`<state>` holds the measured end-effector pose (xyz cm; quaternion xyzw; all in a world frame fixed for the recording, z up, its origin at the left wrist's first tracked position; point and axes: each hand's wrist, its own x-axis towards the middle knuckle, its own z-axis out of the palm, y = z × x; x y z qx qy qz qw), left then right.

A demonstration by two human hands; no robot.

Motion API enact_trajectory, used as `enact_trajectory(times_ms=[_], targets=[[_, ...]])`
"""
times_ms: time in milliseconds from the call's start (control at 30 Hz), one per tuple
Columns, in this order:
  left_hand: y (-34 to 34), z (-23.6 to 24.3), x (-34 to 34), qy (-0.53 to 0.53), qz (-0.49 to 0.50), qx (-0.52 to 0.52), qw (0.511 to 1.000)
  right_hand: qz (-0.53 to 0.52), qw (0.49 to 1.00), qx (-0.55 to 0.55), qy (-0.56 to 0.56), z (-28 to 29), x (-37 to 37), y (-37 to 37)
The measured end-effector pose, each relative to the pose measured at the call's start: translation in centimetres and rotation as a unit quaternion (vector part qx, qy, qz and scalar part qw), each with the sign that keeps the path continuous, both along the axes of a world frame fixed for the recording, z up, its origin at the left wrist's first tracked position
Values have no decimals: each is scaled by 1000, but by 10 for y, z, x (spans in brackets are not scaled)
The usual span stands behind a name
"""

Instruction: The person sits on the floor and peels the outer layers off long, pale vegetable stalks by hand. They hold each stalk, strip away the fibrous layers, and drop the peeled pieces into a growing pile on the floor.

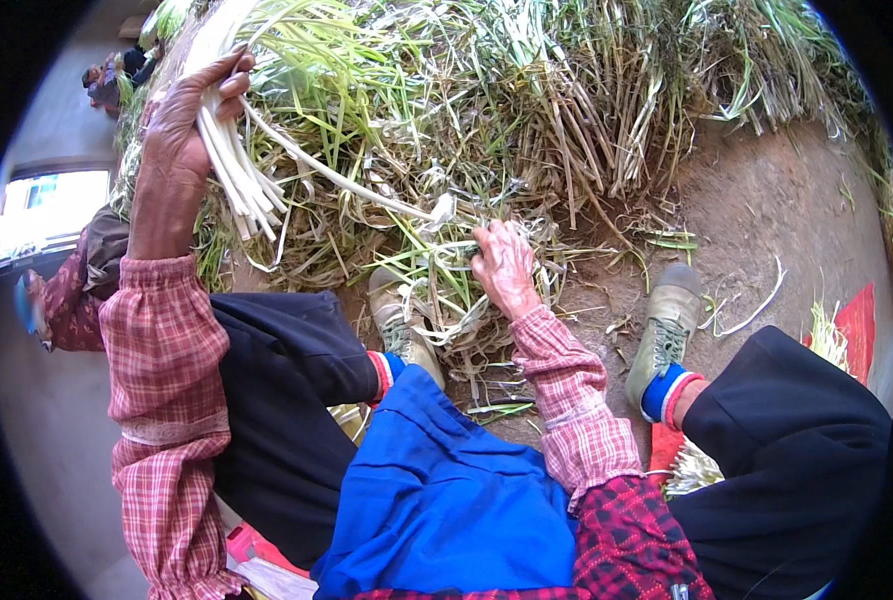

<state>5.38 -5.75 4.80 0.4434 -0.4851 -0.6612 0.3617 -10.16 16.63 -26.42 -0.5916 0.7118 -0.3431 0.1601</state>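
Slim white stalks (233, 175) are clasped in the left hand (189, 118), upper left. Grip of the right hand (507, 266) cannot be told.

The pile (467, 130) covers the floor (767, 200) before me, toward its far edge. My left grip (183, 120) is around the stalks (235, 172), over the pile's left part; my right grip (506, 265) is nearer me, over its near edge. My left shoe (399, 325) touches that edge; my right shoe (666, 318) stands farther right. A bundle (694, 468) lies beside my right leg (782, 450).
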Motion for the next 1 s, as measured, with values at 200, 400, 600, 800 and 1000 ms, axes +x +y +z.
enact_trajectory(times_ms=[200,400,600,800,1000], targets=[[2,-19,-18,9,-11,47,999,71,944,-170,-274,81,-17,-49],[8,-33,-46,-39,23,-40,998,99,897,-57,-427,127,17,-42],[34,-52,-50,-66,9,-122,990,26,862,-75,-501,125,8,-46],[81,-68,-78,-107,-50,106,987,44,886,-118,-447,149,9,-61],[78,-75,-75,-54,-38,35,997,15,969,-192,-158,143,-10,-46]])
